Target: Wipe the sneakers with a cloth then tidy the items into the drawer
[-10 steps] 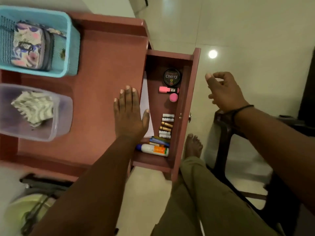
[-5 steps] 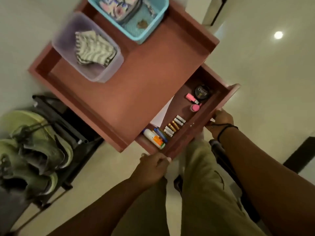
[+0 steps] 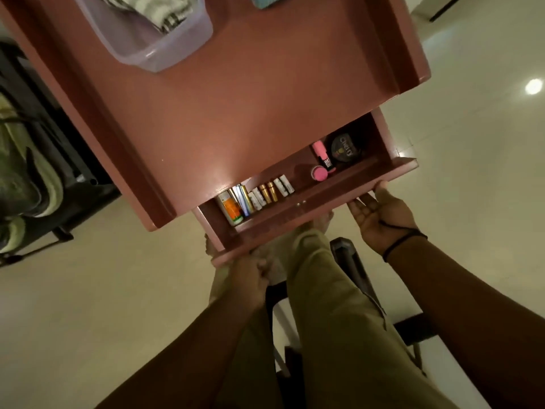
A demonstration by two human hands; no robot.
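- With the drawer (image 3: 309, 199) only partly open under the desk (image 3: 250, 107), the left hand (image 3: 249, 280) curls round the near corner of its front panel while the right hand (image 3: 380, 219) lies spread with its fingers flat against the far end; an uneven push could skew the drawer so it jams.
- The right hand's fingertips (image 3: 380, 185) sit at the panel's top edge, so they could be nipped against the desk if the drawer goes home fast.
- A hard shove could roll the row of batteries (image 3: 269, 193), the pink marker (image 3: 321, 153) and the polish tin (image 3: 343, 149) out of order.
- The white-and-orange bottle (image 3: 231, 209) lies at the near end and might slide.
- The sneakers (image 3: 26, 172) sit on the dark rack to the left, and the cloth (image 3: 165, 10) lies in the clear tub (image 3: 165, 51) on the desk; shutting now may leave it untidied.
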